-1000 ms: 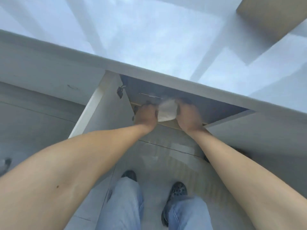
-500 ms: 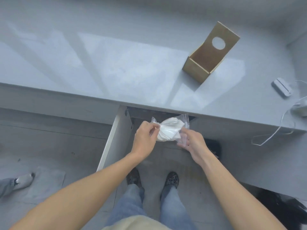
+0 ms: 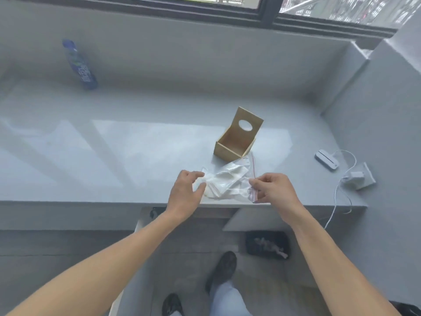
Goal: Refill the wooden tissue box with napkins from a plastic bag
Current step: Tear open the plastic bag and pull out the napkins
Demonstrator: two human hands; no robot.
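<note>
Head cam, looking down at grey counter (image 3: 136, 156).

Plastic bag (image 3: 230, 181) lies on counter at near edge, crumpled, clear, w/ white napkins (image 3: 224, 179) inside. Red zip strip runs along bag's far-right side; bag's far corner just beside the box, can't tell if touching.

L hand (image 3: 185, 192): at 9 o'clock side of bag. Fingers partly curled, not clenched; thumb and forefinger spread w/ a gap, fingertips (image 3: 200, 174) on the bag's left end. Looks like a loose contact, not a firm pinch. Can't tell for sure if anything is gripped.

R hand (image 3: 272, 190): at 3 o'clock side of bag. Thumb and forefinger pinched together on the bag's near-right corner, by the red-marked bit of zip strip. Other fingers curled under. Grasping plastic only, not napkins.

Wooden tissue box (image 3: 235, 142): at 12 o'clock from bag, upright on counter, open top, no napkins seen inside. Tall back panel w/ oval hole stands on far side.

Other items: blue bottle (image 3: 79, 65) at 10 o'clock, far back, well apart from the rest. White device (image 3: 327, 159) and a charger (image 3: 357, 176) w/ white cable (image 3: 337, 195) at 3 o'clock, near counter's right end. Below counter: dark bin (image 3: 267, 244) on floor at 5 o'clock, whitish scraps in it. Shoes and jeans visible at bottom.
</note>
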